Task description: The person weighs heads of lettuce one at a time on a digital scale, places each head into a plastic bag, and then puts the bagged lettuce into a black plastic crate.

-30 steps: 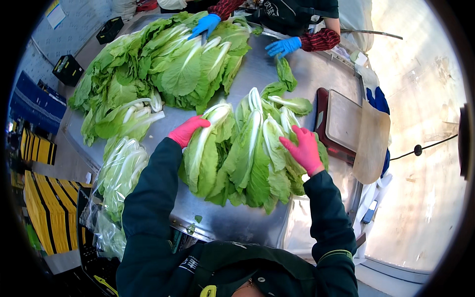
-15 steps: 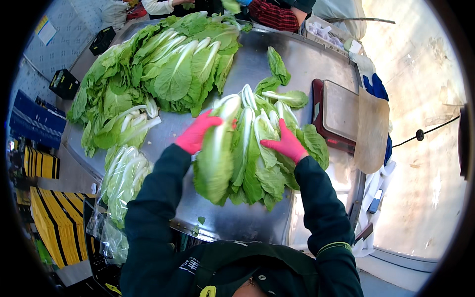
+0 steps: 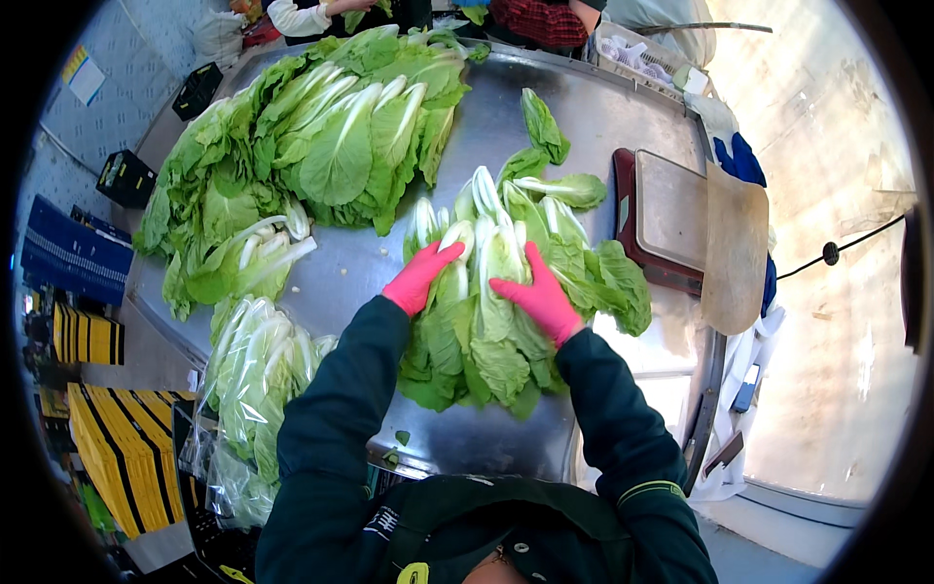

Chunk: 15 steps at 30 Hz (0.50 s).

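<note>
In pink gloves, both my hands press in on a bunch of leafy greens [image 3: 482, 321] with white stems, lying on the steel table [image 3: 457, 443]. My left hand [image 3: 420, 277] holds its left side near the stem ends, fingers curled over a stalk. On the other side my right hand [image 3: 541, 300] grips the leaves, thumb up along the stems; its fingertips are partly hidden. More loose leaves [image 3: 621, 282] spread just right of my right hand, and a single leaf [image 3: 545, 127] lies farther off.
A large heap of greens [image 3: 331, 146] covers the far left of the table. Nearer, greens in a clear plastic bag [image 3: 258, 389] stand by my left forearm. A flat scale [image 3: 669, 214] sits at the right. Across the table are another person's sleeve [image 3: 297, 18] and a white basket [image 3: 637, 58].
My left hand has moved slightly right and down, bringing its stalk in against the bunch. The right hand has shifted a little left, and the bunch is now more compact.
</note>
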Each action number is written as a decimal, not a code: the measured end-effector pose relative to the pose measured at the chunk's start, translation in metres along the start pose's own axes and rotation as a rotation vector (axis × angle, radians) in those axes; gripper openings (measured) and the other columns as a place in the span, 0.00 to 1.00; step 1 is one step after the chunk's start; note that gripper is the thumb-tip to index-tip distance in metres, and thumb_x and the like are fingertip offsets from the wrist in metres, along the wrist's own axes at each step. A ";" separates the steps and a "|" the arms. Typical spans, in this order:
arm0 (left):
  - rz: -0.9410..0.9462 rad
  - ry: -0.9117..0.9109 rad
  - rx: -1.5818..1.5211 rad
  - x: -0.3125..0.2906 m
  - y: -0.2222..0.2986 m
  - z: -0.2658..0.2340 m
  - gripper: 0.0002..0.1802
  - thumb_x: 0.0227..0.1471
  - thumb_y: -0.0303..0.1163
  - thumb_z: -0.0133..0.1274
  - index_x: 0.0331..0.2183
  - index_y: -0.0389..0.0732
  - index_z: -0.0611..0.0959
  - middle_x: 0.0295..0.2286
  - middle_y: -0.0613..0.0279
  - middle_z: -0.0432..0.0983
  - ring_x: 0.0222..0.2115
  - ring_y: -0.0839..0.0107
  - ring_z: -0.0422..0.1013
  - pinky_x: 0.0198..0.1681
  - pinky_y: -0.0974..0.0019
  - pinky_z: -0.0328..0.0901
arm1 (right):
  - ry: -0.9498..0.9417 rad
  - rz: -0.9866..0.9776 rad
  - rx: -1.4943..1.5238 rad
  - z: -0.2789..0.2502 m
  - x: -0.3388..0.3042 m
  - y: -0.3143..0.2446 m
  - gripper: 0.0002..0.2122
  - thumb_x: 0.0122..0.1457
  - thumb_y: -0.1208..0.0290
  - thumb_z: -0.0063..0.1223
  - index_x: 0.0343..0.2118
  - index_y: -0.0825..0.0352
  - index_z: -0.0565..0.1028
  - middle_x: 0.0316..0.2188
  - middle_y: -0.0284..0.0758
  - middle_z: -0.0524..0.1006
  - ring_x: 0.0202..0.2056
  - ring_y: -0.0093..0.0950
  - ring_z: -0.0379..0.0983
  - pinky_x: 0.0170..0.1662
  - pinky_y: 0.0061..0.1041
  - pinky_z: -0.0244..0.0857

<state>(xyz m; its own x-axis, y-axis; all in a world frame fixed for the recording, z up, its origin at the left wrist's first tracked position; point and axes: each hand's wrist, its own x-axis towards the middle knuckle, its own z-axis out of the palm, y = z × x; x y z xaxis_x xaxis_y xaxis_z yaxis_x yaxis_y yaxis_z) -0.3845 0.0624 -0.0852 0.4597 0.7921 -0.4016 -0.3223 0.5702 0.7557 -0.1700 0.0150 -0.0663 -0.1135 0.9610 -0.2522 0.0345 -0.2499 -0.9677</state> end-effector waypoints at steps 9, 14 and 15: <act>0.016 -0.060 -0.408 -0.027 -0.025 0.015 0.32 0.53 0.47 0.51 0.55 0.41 0.66 0.49 0.57 0.69 0.45 0.66 0.69 0.48 0.64 0.66 | -0.021 -0.223 0.157 0.042 -0.015 -0.006 0.47 0.47 0.66 0.64 0.62 0.74 0.41 0.59 0.46 0.56 0.59 0.31 0.54 0.59 0.28 0.50; 0.076 -0.077 -0.202 -0.047 0.012 0.037 0.30 0.57 0.48 0.46 0.56 0.41 0.65 0.49 0.55 0.69 0.45 0.64 0.70 0.50 0.61 0.66 | -0.087 -0.128 0.388 0.042 -0.031 -0.040 0.46 0.50 0.66 0.62 0.62 0.73 0.39 0.59 0.44 0.57 0.57 0.29 0.57 0.57 0.26 0.53; 0.112 -0.027 -0.102 -0.057 0.031 0.057 0.30 0.57 0.47 0.46 0.55 0.39 0.66 0.47 0.55 0.71 0.42 0.66 0.72 0.47 0.63 0.68 | -0.100 -0.119 0.413 0.035 -0.032 -0.051 0.46 0.51 0.66 0.61 0.63 0.73 0.38 0.59 0.44 0.56 0.57 0.29 0.57 0.57 0.25 0.54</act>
<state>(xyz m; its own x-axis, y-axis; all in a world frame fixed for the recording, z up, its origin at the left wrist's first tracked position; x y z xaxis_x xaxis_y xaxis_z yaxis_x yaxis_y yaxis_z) -0.3737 0.0226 -0.0096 0.4380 0.8465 -0.3025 -0.4542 0.4988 0.7382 -0.2032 -0.0073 -0.0087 -0.1893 0.9747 -0.1188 -0.3823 -0.1846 -0.9054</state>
